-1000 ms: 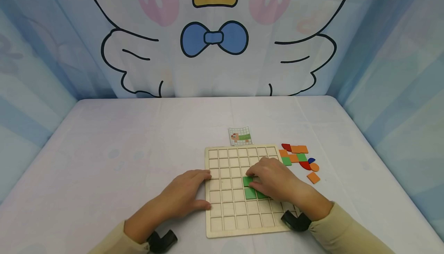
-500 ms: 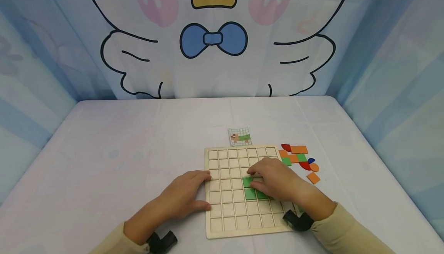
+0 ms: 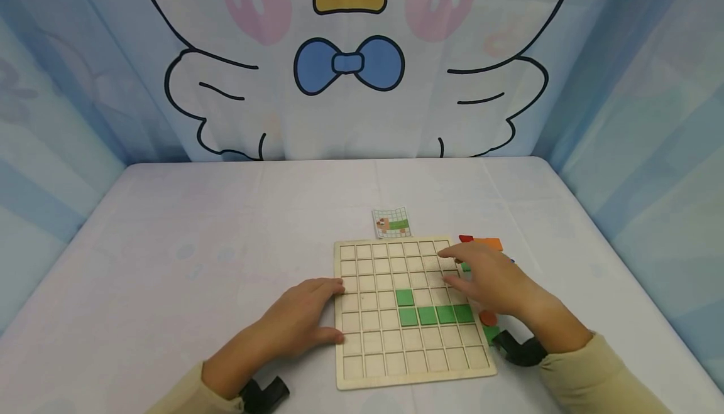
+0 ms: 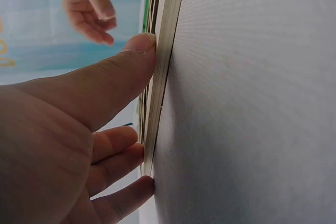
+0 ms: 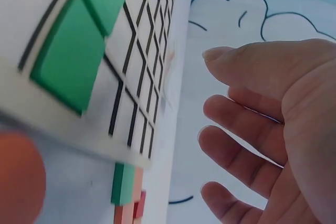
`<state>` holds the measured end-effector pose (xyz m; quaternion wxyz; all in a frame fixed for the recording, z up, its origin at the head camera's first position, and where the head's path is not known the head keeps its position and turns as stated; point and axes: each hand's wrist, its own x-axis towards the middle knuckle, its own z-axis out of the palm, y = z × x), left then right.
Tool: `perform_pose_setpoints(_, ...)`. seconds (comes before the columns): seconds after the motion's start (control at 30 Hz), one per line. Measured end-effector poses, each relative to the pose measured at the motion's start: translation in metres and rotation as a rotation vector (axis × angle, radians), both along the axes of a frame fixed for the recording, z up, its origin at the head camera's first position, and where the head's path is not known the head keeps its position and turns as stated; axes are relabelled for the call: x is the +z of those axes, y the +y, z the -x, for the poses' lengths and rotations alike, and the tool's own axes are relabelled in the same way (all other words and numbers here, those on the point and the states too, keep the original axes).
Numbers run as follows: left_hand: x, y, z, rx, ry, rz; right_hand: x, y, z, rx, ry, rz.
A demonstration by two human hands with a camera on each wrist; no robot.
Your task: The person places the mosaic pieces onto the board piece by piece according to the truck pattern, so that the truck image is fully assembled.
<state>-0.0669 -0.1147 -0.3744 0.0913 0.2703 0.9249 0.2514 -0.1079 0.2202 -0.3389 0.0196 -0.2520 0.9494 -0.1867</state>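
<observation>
A wooden grid board (image 3: 373,340) lies on the table. One green square tile (image 3: 405,298) sits in a cell, with a row of several green tiles (image 3: 445,315) just below it. My left hand (image 3: 302,315) rests its thumb and fingertips along the board's left edge, which the left wrist view shows close up. Over the board's upper right side hovers my right hand (image 3: 493,276), its fingers spread and nothing between them. In the right wrist view the right hand's fingers (image 5: 228,142) are loosely bent, apart from the tiles.
A small picture card (image 3: 392,223) touches the board's far edge. Right of the board lie orange tiles (image 3: 489,243) and a red piece (image 3: 466,238), others partly hidden by the right hand. An orange round piece (image 3: 488,318) and a green tile (image 3: 491,333) lie near the right wrist.
My right hand has lifted off the green tiles and moved right and away toward the loose pieces, uncovering the green row. The left hand has stayed put.
</observation>
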Motion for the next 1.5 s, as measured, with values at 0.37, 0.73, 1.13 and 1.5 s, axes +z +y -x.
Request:
perform_pose_setpoints(0.37, -0.002, 0.000, 0.001, -0.002, 0.012, 0.002, -0.009, 0.033, 0.005, -0.022, 0.037, 0.030)
perform_pose_setpoints(0.73, -0.002, 0.000, 0.000, 0.007, -0.009, 0.008, -0.017, 0.039, 0.005, -0.079, -0.040, -0.031)
perform_pose_setpoints(1.13, -0.001, 0.001, 0.000, 0.008, -0.003, 0.024, -0.019, 0.040, 0.007, -0.112, -0.047, -0.073)
perform_pose_setpoints(1.5, -0.002, 0.000, 0.001, 0.001, -0.001, 0.020, -0.020, 0.038, 0.010, -0.109, -0.049, -0.074)
